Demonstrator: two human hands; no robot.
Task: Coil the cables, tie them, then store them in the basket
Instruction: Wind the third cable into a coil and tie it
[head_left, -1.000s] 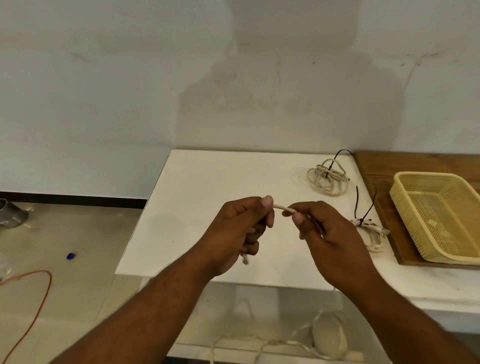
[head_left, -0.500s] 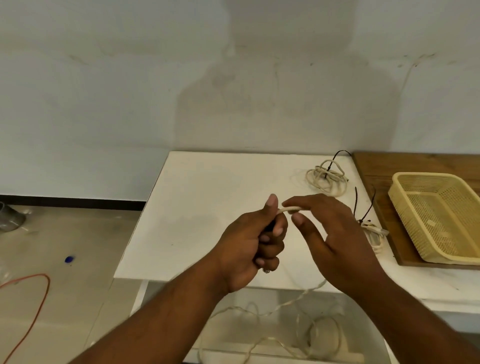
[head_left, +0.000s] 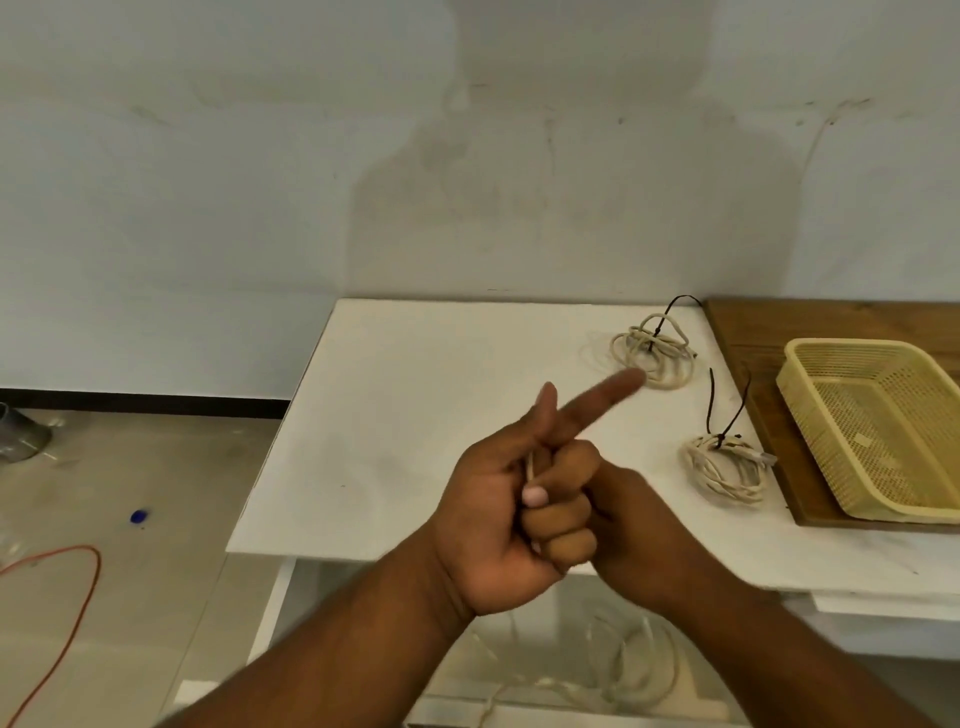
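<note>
Hands locked together over the near edge of a white table (head_left: 395, 415), thin cream cable (head_left: 529, 466) pinched between them.

Left hand (head_left: 498, 514): thumb and forefinger stretched out, lower fingers curled on the cable. Right hand (head_left: 639, 525): tucked behind, grip hidden. Slack cable (head_left: 623, 670) drooping blurred below the table. Far right: one tied coil (head_left: 655, 353); nearer, a second coil (head_left: 727, 470) with black tie, just beside a wooden board (head_left: 753, 332) bearing a yellow perforated plastic basket (head_left: 810, 395).
</note>
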